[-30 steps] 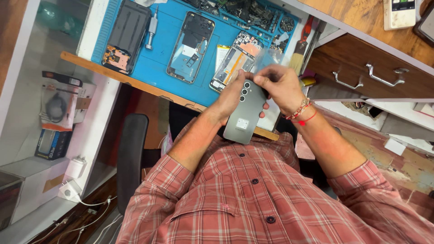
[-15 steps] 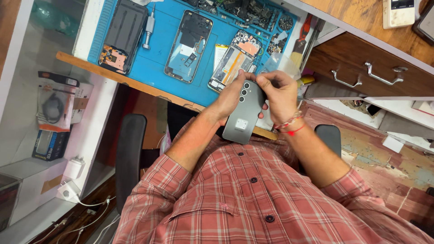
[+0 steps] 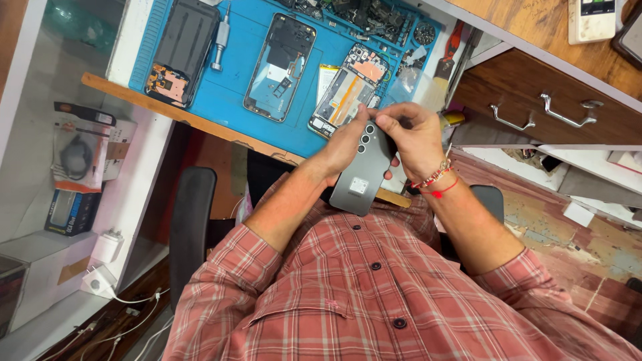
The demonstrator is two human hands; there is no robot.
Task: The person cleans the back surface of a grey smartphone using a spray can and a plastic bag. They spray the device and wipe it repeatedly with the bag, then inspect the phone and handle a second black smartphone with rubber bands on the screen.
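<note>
I hold a grey phone [image 3: 359, 175] back side up, above my lap at the desk's front edge. My left hand [image 3: 342, 144] grips its left edge near the camera lenses. My right hand [image 3: 413, 136], with red and beaded wrist threads, closes on the phone's top right corner. Just beyond my hands an opened phone body [image 3: 348, 91] with exposed parts lies on the blue work mat [image 3: 239, 47].
On the mat also lie a phone frame [image 3: 280, 65], a dark back panel [image 3: 182, 49], a small screwdriver [image 3: 220, 37] and loose parts at the far edge. A brush [image 3: 436, 88] sits right of the mat. Wooden drawers [image 3: 548, 107] stand right; boxes [image 3: 81, 154] and chargers left.
Both hands and the grey phone stayed together, shifting slightly. My right hand's fingers moved toward the phone's top edge near the lenses.
</note>
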